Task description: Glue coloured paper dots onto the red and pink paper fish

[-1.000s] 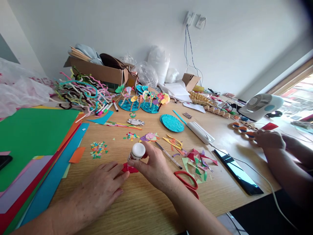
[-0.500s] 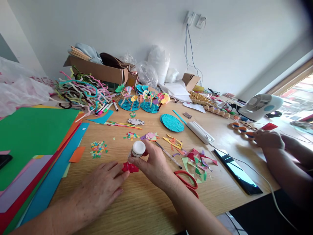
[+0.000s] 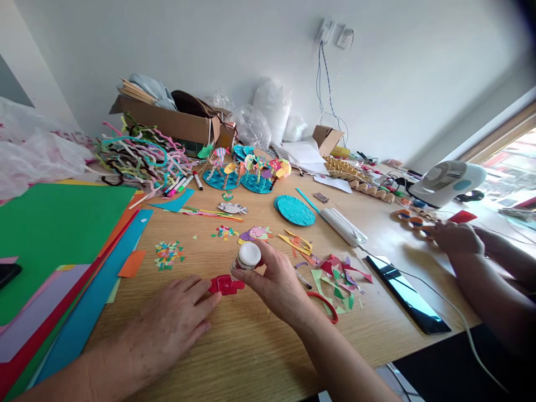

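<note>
My left hand (image 3: pixel 180 318) lies flat on the table, its fingertips on the left edge of a small red paper cutout (image 3: pixel 227 285). Shiny wet-looking streaks show on the red paper. In my right hand (image 3: pixel 272 282) is a small glue bottle (image 3: pixel 248 255), its round white end facing up and its lower end hidden by my fingers. The bottle is just above and right of the cutout. Orange-handled scissors (image 3: pixel 329 306) lie partly under my right wrist, beside a pen (image 3: pixel 304 279). Beyond the bottle are paper fish (image 3: pixel 257 233).
Confetti piles (image 3: pixel 168 255), paper scraps (image 3: pixel 337 279) and blue discs (image 3: pixel 295 210) surround the work. Coloured sheets (image 3: pixel 62 223) cover the left. A phone (image 3: pixel 406 293), a cable and a fan (image 3: pixel 450 181) stand right, near another person's hands (image 3: pixel 458 240).
My right hand has moved the glue bottle slightly right, uncovering more of the red cutout. My left hand stays put.
</note>
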Motion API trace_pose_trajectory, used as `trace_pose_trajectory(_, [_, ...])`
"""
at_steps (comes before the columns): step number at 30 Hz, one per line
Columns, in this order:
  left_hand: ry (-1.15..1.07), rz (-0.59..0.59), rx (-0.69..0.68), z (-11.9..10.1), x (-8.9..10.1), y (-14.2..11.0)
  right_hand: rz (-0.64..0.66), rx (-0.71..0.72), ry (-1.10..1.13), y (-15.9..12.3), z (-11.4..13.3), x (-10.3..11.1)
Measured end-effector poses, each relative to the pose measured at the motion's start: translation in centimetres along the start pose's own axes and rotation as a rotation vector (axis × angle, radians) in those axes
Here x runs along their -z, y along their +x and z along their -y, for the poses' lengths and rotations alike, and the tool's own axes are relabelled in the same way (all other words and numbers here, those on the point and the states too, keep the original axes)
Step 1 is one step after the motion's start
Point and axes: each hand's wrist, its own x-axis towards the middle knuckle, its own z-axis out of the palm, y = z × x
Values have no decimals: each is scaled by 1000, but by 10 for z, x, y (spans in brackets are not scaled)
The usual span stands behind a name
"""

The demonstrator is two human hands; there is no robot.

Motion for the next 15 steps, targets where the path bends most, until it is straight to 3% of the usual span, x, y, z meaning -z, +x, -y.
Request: trace_pose_trajectory(15, [-7, -72, -20, 3, -8, -2, 19, 20, 45, -6, 1, 1])
